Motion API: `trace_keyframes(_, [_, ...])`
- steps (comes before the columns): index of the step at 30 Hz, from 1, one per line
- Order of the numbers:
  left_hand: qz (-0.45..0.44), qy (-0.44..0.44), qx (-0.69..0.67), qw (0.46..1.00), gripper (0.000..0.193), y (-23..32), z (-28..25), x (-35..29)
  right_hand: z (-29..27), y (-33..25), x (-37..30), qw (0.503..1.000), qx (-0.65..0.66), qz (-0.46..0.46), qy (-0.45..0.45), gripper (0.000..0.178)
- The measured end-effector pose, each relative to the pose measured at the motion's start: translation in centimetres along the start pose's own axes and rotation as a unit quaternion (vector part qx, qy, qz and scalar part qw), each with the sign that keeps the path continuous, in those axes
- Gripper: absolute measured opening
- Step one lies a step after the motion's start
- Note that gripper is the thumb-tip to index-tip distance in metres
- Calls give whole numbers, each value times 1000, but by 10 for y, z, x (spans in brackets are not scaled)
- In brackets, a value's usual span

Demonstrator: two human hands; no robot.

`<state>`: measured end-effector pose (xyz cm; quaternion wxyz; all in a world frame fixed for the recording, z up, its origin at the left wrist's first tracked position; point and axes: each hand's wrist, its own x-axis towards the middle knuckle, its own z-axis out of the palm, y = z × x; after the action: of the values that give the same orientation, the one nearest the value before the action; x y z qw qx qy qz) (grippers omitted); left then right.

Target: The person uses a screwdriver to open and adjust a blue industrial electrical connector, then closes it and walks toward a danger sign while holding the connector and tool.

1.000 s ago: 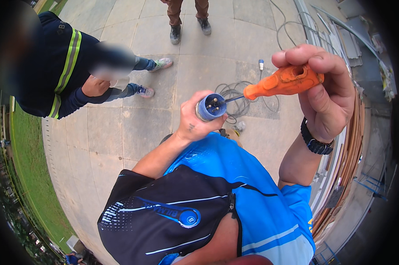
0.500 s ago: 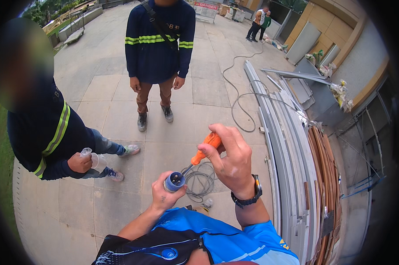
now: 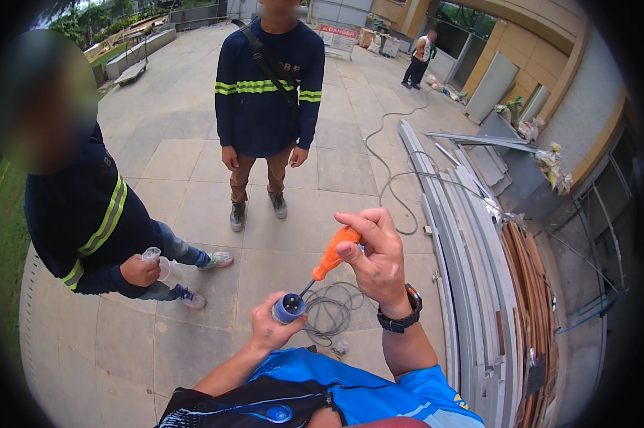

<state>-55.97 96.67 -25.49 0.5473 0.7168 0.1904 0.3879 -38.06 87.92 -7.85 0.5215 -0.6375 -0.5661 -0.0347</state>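
My left hand (image 3: pixel 268 327) is closed around a round blue industrial plug (image 3: pixel 289 308), its open end with metal pins facing up. In my right hand (image 3: pixel 380 271) is a screwdriver (image 3: pixel 330 258) with an orange handle, pinched between thumb and fingers near the handle's end. The thin shaft slants down to the left, and its tip meets the right side of the plug's rim. Whether the tip sits in a screw or only touches the side cannot be made out. A dark watch circles my right wrist.
A coiled grey cable (image 3: pixel 329 314) lies on the paving below my hands. To the right are stacked metal profiles (image 3: pixel 454 235) and wooden strips (image 3: pixel 528 285). One co-worker (image 3: pixel 268 93) stands ahead; another co-worker (image 3: pixel 86 214) at left holds a clear plastic container (image 3: pixel 166 268).
The whole view has shifted slightly, with the surroundings lower and to the right. My right fingers have changed position a little on the screwdriver handle. My left hand still grips the plug.
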Motion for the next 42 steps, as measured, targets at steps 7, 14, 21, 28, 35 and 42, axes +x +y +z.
trace_keyframes(7, [-2, -25, -17, 1000, 45, 8, 1, 8, -8, 28, 3, 897, 435, -14, -81, 39])
trace_keyframes(14, [38, 26, -16, 999, 49, 8, 3, -2, -1, -2, -1, 992, 121, -18, -8, 38])
trace_keyframes(21, [42, 37, -12, 998, 49, 3, 4, -2, -5, -10, 3, 961, 266, -24, -74, 41])
trace_keyframes(28, [54, 41, 2, 998, 50, 7, 4, 0, -2, -4, 8, 991, 123, -42, -37, 40])
trace_keyframes(35, [30, 27, -35, 999, 51, 8, 4, -3, -14, 8, 14, 942, 313, -61, -103, 37])
trace_keyframes(42, [57, 46, 6, 997, 52, 9, 4, 1, -6, 1, 11, 979, 159, -126, -25, 34])
